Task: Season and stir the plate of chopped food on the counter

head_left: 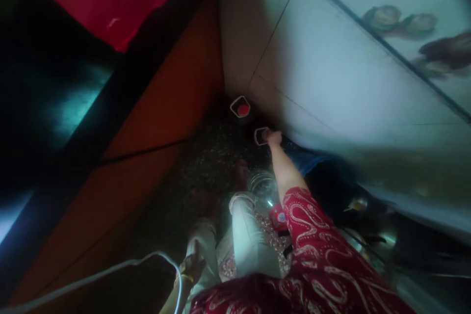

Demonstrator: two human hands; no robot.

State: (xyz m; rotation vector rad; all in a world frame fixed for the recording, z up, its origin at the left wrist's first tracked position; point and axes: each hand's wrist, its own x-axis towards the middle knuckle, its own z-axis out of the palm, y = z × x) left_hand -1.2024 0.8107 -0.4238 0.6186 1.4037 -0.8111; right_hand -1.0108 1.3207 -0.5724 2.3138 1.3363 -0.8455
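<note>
My right hand (274, 138) is stretched far out, low by the wall. Its fingers are closed at the right edge of a small dark container with a pale rim (259, 137); blur hides the exact grip. Just beyond stands a similar pale-rimmed container (234, 108) with a round red thing (243, 110) in it. My left hand (194, 264) is down by my left leg in dim light, its fingers hard to make out. A white cable (140, 259) passes close to that wrist. Below my right forearm is a clear round jar or tub (263, 184).
An orange-brown panel (165, 83) rises on the left, meeting the tiled wall (312, 68) in a corner. A dark blue tub or bag (312, 159) lies right of my arm. Metal vessels (384, 240) stand at the lower right. A red item (278, 217) sits by my right knee.
</note>
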